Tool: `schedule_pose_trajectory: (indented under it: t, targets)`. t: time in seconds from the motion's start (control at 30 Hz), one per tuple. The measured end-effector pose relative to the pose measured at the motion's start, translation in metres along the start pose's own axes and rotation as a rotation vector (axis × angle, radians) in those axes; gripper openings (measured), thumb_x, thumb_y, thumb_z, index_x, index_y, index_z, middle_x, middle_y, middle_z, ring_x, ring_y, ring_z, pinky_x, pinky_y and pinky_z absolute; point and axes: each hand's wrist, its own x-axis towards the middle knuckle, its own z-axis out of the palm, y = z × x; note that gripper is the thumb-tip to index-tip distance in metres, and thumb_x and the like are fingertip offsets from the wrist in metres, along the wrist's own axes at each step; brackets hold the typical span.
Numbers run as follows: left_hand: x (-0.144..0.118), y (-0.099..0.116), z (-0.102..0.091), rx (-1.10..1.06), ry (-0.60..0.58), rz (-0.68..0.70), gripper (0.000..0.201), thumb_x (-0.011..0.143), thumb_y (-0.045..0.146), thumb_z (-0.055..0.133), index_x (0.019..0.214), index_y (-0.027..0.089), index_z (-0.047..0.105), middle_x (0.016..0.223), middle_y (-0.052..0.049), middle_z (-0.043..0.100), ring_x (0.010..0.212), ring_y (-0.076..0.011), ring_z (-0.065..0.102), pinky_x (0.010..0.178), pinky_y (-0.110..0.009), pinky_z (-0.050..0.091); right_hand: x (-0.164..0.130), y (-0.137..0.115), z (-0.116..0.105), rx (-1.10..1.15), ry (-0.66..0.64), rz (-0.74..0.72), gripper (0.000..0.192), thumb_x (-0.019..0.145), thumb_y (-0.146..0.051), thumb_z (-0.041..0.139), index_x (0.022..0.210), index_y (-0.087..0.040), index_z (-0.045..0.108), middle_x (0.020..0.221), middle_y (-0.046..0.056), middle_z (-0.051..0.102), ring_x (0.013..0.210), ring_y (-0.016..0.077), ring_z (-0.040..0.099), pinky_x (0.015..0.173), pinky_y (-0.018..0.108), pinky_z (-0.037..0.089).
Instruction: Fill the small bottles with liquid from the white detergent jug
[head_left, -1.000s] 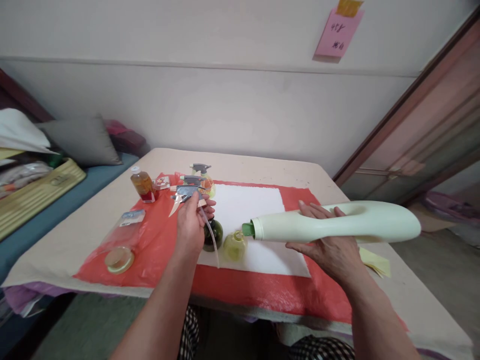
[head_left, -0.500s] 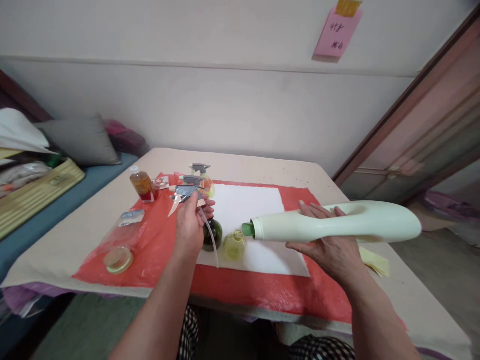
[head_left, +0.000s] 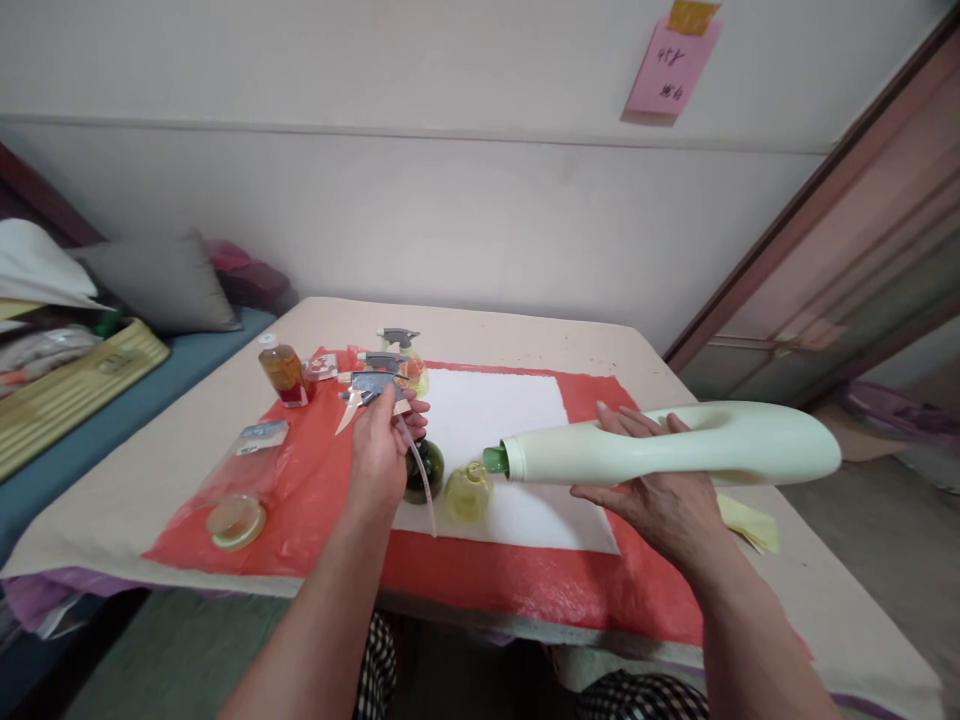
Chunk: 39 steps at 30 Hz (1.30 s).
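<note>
My left hand [head_left: 381, 445] is closed round a grey trigger spray head [head_left: 373, 384], whose clear dip tube [head_left: 422, 470] hangs down in front of a dark green round bottle [head_left: 428, 474]. With my right hand [head_left: 667, 505] I hold a large pale green plastic bottle [head_left: 742, 438] with a built-in handle, lying nearly level in the air. Its darker green spout [head_left: 494, 460] points left, at the mouth of a small yellow-green see-through bottle [head_left: 468, 494]. Whether liquid flows, I cannot tell. Both small bottles stand on a white sheet [head_left: 525, 510].
Red plastic sheeting [head_left: 337, 545] covers much of the table [head_left: 517, 335]. To the left are a bottle of amber liquid [head_left: 283, 372], a clear bag [head_left: 251, 460] and a round lidded jar [head_left: 236, 522]. More spray heads [head_left: 397, 336] stand behind my left hand. A yellow cloth [head_left: 750, 522] lies at right.
</note>
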Motion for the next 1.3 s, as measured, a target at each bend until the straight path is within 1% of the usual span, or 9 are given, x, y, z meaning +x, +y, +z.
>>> schedule_pose_trajectory:
  t: [0.23, 0.4, 0.5, 0.67, 0.87, 1.3]
  targets:
    - [-0.0017, 0.0015, -0.0003, -0.002, -0.007, 0.000, 0.031, 0.088, 0.045, 0.070, 0.088, 0.015, 0.070, 0.077, -0.007, 0.072, 0.059, -0.0112, 0.061, 0.059, -0.024, 0.048, -0.0007, -0.0001, -0.0005, 0.021, -0.033, 0.035, 0.093, 0.092, -0.079, 0.042, 0.162, -0.019, 0.030, 0.136, 0.020, 0.067, 0.126, 0.0409, 0.062, 0.114, 0.065, 0.036]
    - [0.0001, 0.0003, -0.0014, -0.001, 0.001, -0.004, 0.031, 0.088, 0.046, 0.070, 0.088, 0.015, 0.070, 0.076, -0.006, 0.072, 0.059, -0.0114, 0.062, 0.060, -0.025, 0.048, -0.0002, -0.0006, -0.0008, 0.033, -0.010, 0.025, 0.093, 0.092, -0.079, 0.044, 0.162, -0.019, 0.029, 0.135, 0.020, 0.067, 0.125, 0.0404, 0.063, 0.114, 0.064, 0.035]
    - [0.0013, -0.0014, -0.0022, 0.001, -0.001, -0.014, 0.031, 0.089, 0.046, 0.069, 0.087, 0.016, 0.070, 0.076, -0.006, 0.072, 0.059, -0.0115, 0.062, 0.059, -0.024, 0.048, -0.0003, -0.0008, -0.0011, 0.044, -0.024, 0.035, 0.094, 0.091, -0.079, 0.044, 0.162, -0.019, 0.029, 0.135, 0.020, 0.067, 0.126, 0.0409, 0.062, 0.114, 0.065, 0.035]
    - [0.0011, -0.0023, -0.0022, 0.012, -0.012, -0.006, 0.029, 0.091, 0.045, 0.067, 0.086, 0.017, 0.071, 0.076, -0.006, 0.073, 0.060, -0.0118, 0.062, 0.060, -0.024, 0.048, 0.0001, -0.0011, -0.0023, 0.032, -0.036, 0.036, 0.092, 0.093, -0.077, 0.044, 0.162, -0.019, 0.030, 0.135, 0.019, 0.067, 0.127, 0.0400, 0.062, 0.113, 0.064, 0.037]
    - [0.0014, -0.0016, -0.0020, 0.012, -0.010, 0.000, 0.029, 0.090, 0.045, 0.068, 0.087, 0.017, 0.070, 0.076, -0.006, 0.072, 0.059, -0.0119, 0.062, 0.059, -0.024, 0.049, 0.0003, -0.0008, -0.0021, 0.026, -0.037, 0.037, 0.094, 0.091, -0.080, 0.044, 0.161, -0.019, 0.032, 0.135, 0.020, 0.067, 0.125, 0.0402, 0.063, 0.113, 0.064, 0.037]
    - [0.0007, -0.0013, -0.0013, 0.000, -0.014, -0.005, 0.029, 0.090, 0.045, 0.068, 0.086, 0.017, 0.071, 0.076, -0.006, 0.073, 0.059, -0.0117, 0.061, 0.059, -0.024, 0.048, 0.0001, -0.0016, -0.0022, 0.011, -0.013, 0.018, 0.091, 0.094, -0.078, 0.041, 0.163, -0.020, 0.028, 0.135, 0.019, 0.068, 0.125, 0.0398, 0.064, 0.114, 0.064, 0.037]
